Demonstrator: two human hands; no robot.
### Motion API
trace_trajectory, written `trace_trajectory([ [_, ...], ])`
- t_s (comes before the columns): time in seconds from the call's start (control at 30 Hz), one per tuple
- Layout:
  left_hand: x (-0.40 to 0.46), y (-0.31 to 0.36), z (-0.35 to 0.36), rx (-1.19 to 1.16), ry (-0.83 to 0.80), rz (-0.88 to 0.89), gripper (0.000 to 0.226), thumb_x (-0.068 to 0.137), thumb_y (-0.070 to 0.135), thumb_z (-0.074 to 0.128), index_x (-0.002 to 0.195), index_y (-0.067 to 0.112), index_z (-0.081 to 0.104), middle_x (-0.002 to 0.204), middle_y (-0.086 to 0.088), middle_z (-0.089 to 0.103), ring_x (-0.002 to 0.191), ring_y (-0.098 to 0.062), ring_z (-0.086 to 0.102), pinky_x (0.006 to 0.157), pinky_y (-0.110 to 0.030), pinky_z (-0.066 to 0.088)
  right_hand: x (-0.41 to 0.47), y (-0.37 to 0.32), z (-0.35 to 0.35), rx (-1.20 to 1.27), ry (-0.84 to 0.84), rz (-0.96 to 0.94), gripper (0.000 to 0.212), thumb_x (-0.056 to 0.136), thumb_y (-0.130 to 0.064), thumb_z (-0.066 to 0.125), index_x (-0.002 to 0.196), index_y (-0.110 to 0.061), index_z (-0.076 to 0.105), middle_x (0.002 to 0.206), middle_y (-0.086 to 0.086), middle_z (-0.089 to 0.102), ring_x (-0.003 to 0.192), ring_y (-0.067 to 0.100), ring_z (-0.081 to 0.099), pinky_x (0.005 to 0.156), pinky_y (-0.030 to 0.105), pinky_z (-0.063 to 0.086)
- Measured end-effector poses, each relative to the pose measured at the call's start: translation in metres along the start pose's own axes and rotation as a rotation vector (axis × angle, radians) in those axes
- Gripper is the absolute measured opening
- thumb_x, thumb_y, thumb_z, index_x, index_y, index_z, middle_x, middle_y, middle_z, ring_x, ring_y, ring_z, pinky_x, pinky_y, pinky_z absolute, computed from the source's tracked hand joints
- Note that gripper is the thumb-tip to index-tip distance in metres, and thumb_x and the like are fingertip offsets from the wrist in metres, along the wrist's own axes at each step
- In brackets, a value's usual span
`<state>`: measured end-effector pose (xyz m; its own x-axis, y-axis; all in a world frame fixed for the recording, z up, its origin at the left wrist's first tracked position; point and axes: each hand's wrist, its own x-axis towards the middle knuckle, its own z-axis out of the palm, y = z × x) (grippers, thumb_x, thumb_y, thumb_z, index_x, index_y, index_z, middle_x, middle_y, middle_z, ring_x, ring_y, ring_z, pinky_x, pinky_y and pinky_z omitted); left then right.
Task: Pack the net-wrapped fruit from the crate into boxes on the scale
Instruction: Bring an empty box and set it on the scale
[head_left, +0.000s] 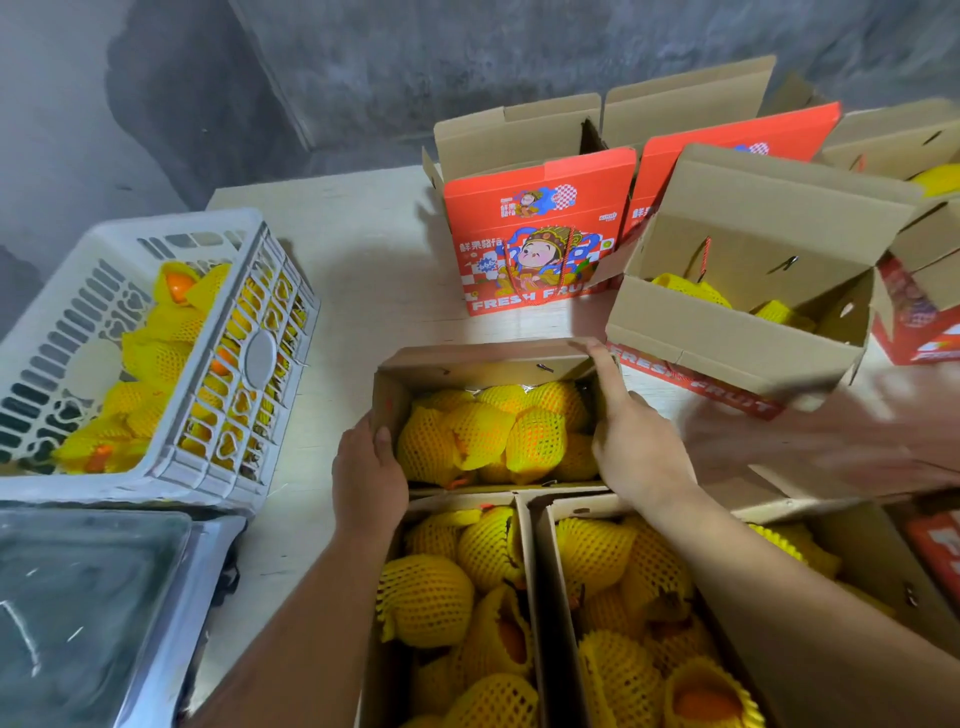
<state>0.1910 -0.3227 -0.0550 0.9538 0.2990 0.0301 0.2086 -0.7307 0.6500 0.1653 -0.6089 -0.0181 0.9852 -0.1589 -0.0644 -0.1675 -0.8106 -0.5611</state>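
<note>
A crate (156, 353) holding net-wrapped fruit (161, 358) sits at the left of the tabletop (363, 270), with a scale (93, 613) in front of it. At centre, a filled box (395, 395) lies between the left hand (369, 478) and right hand (639, 447). Two more filled boxes (535, 597) lie nearer, and open boxes (535, 234) stand behind and to the right.

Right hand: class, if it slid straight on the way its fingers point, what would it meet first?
The right hand points up and slightly left along the filled box's right wall. Probably the box's far flap, which its fingertips already seem to touch; beyond stands the red box.
</note>
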Motion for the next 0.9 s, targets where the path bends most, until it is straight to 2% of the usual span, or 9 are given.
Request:
trace_trajectory([
  [0.17,0.001,0.002,0.001,0.014,-0.001,-0.009,0.032,0.114,0.027,0.039,0.133,0.016,0.061,0.121,-0.009,0.071,0.112,-0.034,0.066,0.090,-0.042,0.049,0.005,-0.002,-0.001,0.039,-0.021,0.044,0.100,0.089,-0.004,0.049,0.155,-0.058,-0.003,0.096,0.016,0.064,0.087,0.042,0.066,0.078,0.052,0.055],
  [0.37,-0.005,0.014,-0.021,-0.033,0.007,0.057,0.031,0.113,0.022,0.042,0.131,0.012,0.064,0.120,-0.014,0.071,0.112,-0.039,0.063,0.091,-0.046,0.051,-0.006,-0.008,-0.029,0.085,-0.066,0.072,0.097,0.090,0.003,0.051,0.161,-0.046,0.006,0.120,0.022,0.070,0.108,0.043,0.065,0.094,0.048,0.052],
  [0.47,-0.010,0.018,-0.046,-0.086,0.067,0.063,0.030,0.113,0.022,0.043,0.128,0.009,0.065,0.109,-0.010,0.069,0.107,-0.036,0.065,0.084,-0.035,0.043,-0.008,-0.031,-0.058,0.069,-0.034,-0.031,0.100,0.088,0.006,0.051,0.161,-0.046,0.009,0.128,0.023,0.067,0.105,0.044,0.067,0.085,0.044,0.052],
  [0.53,-0.018,0.019,-0.073,-0.160,0.133,0.065,0.028,0.112,0.020,0.045,0.123,0.006,0.066,0.102,-0.004,0.065,0.102,-0.032,0.064,0.079,-0.032,0.040,-0.012,-0.059,-0.081,0.059,-0.022,-0.120,0.103,0.087,0.008,0.049,0.159,-0.052,0.007,0.122,0.024,0.068,0.096,0.046,0.067,0.073,0.040,0.048],
  [0.6,-0.024,0.018,-0.105,-0.263,0.228,0.090,0.032,0.110,0.024,0.047,0.120,0.002,0.068,0.105,-0.012,0.068,0.100,-0.031,0.063,0.081,-0.035,0.041,-0.017,-0.090,-0.103,0.033,-0.026,-0.197,0.104,0.086,0.008,0.046,0.157,-0.056,0.006,0.112,0.025,0.069,0.090,0.046,0.066,0.069,0.039,0.046],
  [0.67,-0.033,0.015,-0.142,-0.340,0.295,0.113,0.040,0.103,0.033,0.045,0.113,0.002,0.070,0.101,-0.017,0.070,0.090,-0.029,0.061,0.081,-0.041,0.044,-0.026,-0.122,-0.120,0.054,-0.017,-0.280,0.100,0.087,0.008,0.045,0.158,-0.054,0.011,0.118,0.025,0.067,0.095,0.046,0.064,0.072,0.037,0.045],
  [0.73,-0.042,0.005,-0.183,-0.386,0.317,0.125,0.033,0.099,0.036,0.044,0.099,0.015,0.070,0.083,-0.004,0.066,0.076,-0.023,0.053,0.072,-0.041,0.041,-0.039,-0.155,-0.129,0.060,-0.012,-0.357,0.097,0.089,0.006,0.045,0.157,-0.055,0.012,0.128,0.022,0.066,0.107,0.046,0.063,0.083,0.037,0.049],
  [0.8,-0.052,-0.010,-0.223,-0.446,0.308,0.094,0.026,0.099,0.035,0.046,0.087,0.028,0.068,0.071,0.009,0.058,0.074,-0.020,0.048,0.069,-0.040,0.042,-0.056,-0.187,-0.128,0.032,-0.033,-0.419,0.097,0.090,0.002,0.046,0.154,-0.060,0.009,0.135,0.018,0.064,0.116,0.044,0.062,0.094,0.045,0.053],
  [0.9,-0.066,-0.049,-0.280,-0.373,0.357,0.033,0.026,0.096,0.035,0.045,0.076,0.032,0.062,0.063,0.016,0.052,0.062,-0.006,0.042,0.064,-0.032,0.042,-0.084,-0.232,-0.110,0.037,-0.088,-0.458,0.094,0.092,-0.001,0.047,0.154,-0.060,0.009,0.135,0.017,0.063,0.117,0.039,0.062,0.093,0.043,0.051],
])
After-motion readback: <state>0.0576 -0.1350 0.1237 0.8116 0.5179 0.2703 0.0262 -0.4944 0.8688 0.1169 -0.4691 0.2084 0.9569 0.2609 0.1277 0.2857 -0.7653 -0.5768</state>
